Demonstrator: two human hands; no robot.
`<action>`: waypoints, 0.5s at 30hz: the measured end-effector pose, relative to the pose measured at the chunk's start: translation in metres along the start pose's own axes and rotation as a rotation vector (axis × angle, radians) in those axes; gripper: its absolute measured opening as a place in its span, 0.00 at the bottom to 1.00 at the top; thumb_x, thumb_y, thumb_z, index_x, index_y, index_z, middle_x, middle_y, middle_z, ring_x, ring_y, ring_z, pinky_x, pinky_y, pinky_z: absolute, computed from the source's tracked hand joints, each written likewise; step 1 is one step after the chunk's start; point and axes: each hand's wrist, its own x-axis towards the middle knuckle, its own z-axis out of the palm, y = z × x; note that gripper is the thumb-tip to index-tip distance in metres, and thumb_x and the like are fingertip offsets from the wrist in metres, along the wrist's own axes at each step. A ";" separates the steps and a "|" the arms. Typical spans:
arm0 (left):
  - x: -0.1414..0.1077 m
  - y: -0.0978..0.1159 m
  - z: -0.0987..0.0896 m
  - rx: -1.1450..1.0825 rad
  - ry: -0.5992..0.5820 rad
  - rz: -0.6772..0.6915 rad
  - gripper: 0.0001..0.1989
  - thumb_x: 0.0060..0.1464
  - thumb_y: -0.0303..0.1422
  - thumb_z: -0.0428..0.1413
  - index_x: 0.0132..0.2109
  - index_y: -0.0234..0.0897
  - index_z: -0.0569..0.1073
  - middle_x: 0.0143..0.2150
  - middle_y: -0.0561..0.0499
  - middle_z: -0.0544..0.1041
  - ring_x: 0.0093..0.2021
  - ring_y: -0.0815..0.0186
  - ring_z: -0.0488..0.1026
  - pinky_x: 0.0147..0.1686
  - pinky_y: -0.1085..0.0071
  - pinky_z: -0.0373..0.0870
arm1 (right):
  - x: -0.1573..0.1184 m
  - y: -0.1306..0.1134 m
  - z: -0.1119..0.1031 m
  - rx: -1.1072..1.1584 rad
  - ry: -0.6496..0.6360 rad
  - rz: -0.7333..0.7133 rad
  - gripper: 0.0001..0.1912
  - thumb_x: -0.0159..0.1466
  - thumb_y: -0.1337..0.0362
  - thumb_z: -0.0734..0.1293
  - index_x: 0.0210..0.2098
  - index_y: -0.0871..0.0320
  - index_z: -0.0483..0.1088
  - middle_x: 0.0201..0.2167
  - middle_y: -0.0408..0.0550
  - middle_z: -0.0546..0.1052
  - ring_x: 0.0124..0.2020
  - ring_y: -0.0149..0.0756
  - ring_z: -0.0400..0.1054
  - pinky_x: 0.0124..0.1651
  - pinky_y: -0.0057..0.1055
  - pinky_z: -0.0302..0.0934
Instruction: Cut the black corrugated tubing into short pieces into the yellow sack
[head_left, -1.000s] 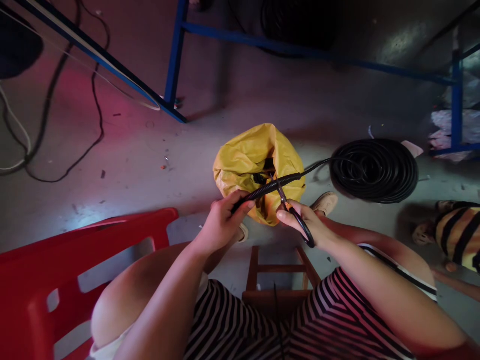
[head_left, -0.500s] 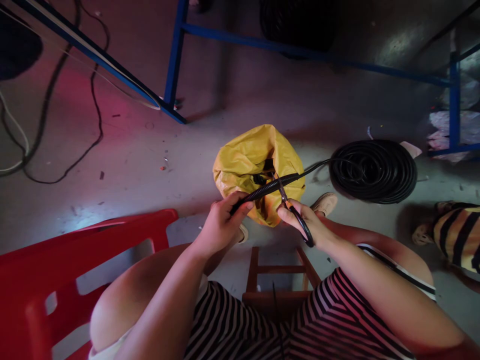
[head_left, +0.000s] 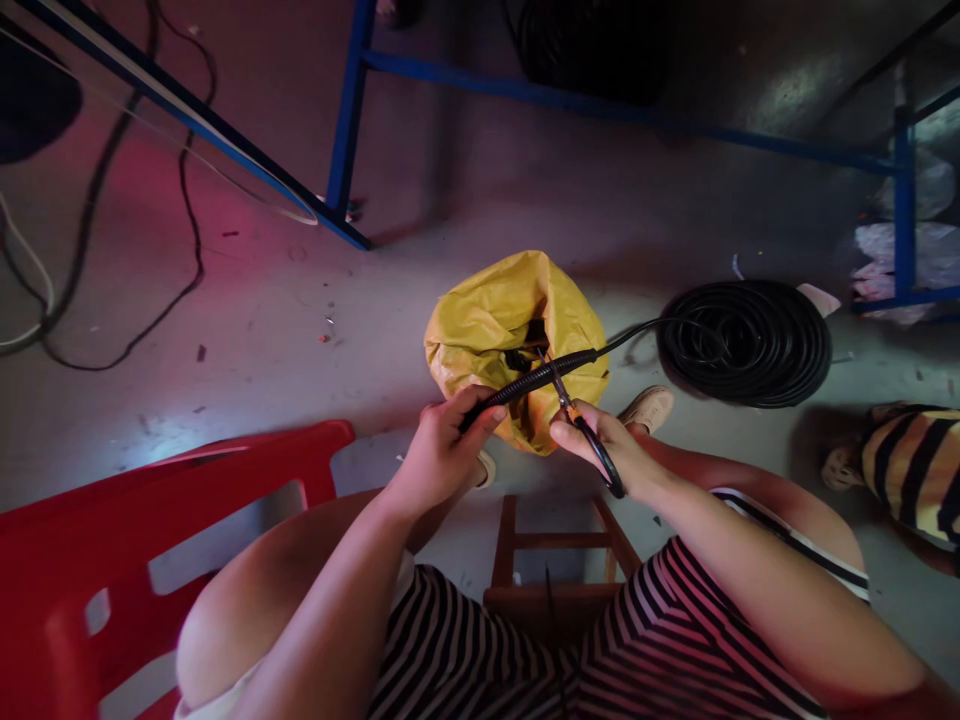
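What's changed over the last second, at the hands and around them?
The neighbour's arm at the right edge has drawn in toward their striped clothing. Nothing was taken up or let go: the left hand still grips the ribbed tube, the right hand still holds the scissors across it. The yellow bag and black coil stayed put.

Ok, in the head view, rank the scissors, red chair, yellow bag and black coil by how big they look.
Largest to smallest:
Red chair, cut off by the frame edge
Yellow bag, partly covered
Black coil
Scissors
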 end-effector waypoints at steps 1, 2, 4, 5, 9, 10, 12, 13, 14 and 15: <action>0.000 0.000 0.000 0.004 -0.004 0.003 0.14 0.63 0.43 0.53 0.39 0.36 0.73 0.30 0.54 0.72 0.30 0.68 0.65 0.31 0.72 0.63 | 0.000 0.000 0.000 0.002 -0.001 0.001 0.29 0.65 0.35 0.67 0.35 0.56 0.64 0.31 0.40 0.62 0.34 0.34 0.56 0.39 0.31 0.52; 0.000 0.000 0.000 0.009 -0.009 0.005 0.14 0.64 0.43 0.53 0.39 0.36 0.73 0.30 0.54 0.72 0.30 0.68 0.65 0.31 0.72 0.63 | 0.000 0.000 0.000 0.003 0.000 0.000 0.29 0.65 0.35 0.67 0.36 0.56 0.64 0.31 0.40 0.62 0.34 0.34 0.56 0.39 0.31 0.52; 0.000 -0.001 0.000 0.019 -0.019 0.005 0.14 0.64 0.43 0.53 0.39 0.36 0.73 0.30 0.53 0.72 0.30 0.68 0.66 0.31 0.72 0.63 | 0.000 0.000 0.000 0.002 0.000 -0.004 0.28 0.65 0.35 0.67 0.36 0.56 0.64 0.32 0.40 0.62 0.34 0.34 0.56 0.40 0.32 0.53; 0.000 -0.001 -0.001 0.023 -0.025 0.003 0.15 0.64 0.43 0.53 0.40 0.36 0.73 0.30 0.53 0.72 0.30 0.68 0.66 0.31 0.72 0.63 | 0.000 0.000 -0.001 0.001 -0.001 -0.008 0.28 0.66 0.36 0.66 0.36 0.56 0.64 0.32 0.40 0.62 0.34 0.34 0.56 0.40 0.32 0.53; -0.001 -0.001 -0.002 0.035 -0.044 0.013 0.15 0.65 0.44 0.52 0.40 0.36 0.73 0.30 0.53 0.72 0.30 0.67 0.67 0.32 0.72 0.65 | 0.000 0.001 -0.002 -0.016 -0.003 0.000 0.28 0.66 0.35 0.66 0.36 0.56 0.64 0.31 0.40 0.61 0.33 0.34 0.55 0.39 0.31 0.53; -0.001 -0.002 -0.003 0.041 -0.055 0.018 0.15 0.65 0.44 0.52 0.39 0.36 0.73 0.30 0.53 0.73 0.30 0.67 0.67 0.33 0.72 0.65 | 0.000 0.001 -0.002 -0.026 0.001 0.004 0.28 0.66 0.35 0.66 0.36 0.56 0.64 0.31 0.40 0.61 0.33 0.33 0.55 0.39 0.31 0.53; 0.000 -0.002 -0.004 0.054 -0.089 0.020 0.16 0.65 0.44 0.52 0.38 0.37 0.73 0.31 0.52 0.74 0.31 0.67 0.69 0.34 0.71 0.66 | 0.001 0.001 -0.001 -0.044 0.015 0.005 0.29 0.65 0.34 0.65 0.34 0.55 0.63 0.29 0.40 0.60 0.32 0.33 0.55 0.37 0.30 0.52; 0.000 -0.002 -0.006 0.055 -0.106 0.017 0.16 0.65 0.44 0.52 0.38 0.37 0.73 0.31 0.52 0.75 0.31 0.67 0.70 0.34 0.71 0.67 | 0.002 0.001 -0.001 -0.044 0.021 0.005 0.30 0.64 0.33 0.65 0.33 0.55 0.62 0.29 0.39 0.59 0.31 0.33 0.55 0.36 0.30 0.53; 0.000 -0.002 -0.007 0.048 -0.125 0.012 0.16 0.65 0.45 0.52 0.38 0.37 0.73 0.31 0.52 0.75 0.31 0.66 0.70 0.34 0.71 0.67 | 0.002 0.002 0.000 -0.039 0.024 0.006 0.31 0.64 0.32 0.65 0.32 0.55 0.61 0.28 0.39 0.58 0.30 0.32 0.54 0.35 0.30 0.54; 0.001 -0.002 -0.009 0.035 -0.142 0.006 0.16 0.65 0.45 0.52 0.38 0.37 0.73 0.32 0.52 0.76 0.32 0.66 0.71 0.35 0.71 0.68 | 0.003 0.002 0.000 -0.032 0.025 0.010 0.32 0.62 0.31 0.66 0.30 0.55 0.60 0.27 0.39 0.57 0.29 0.32 0.54 0.34 0.30 0.55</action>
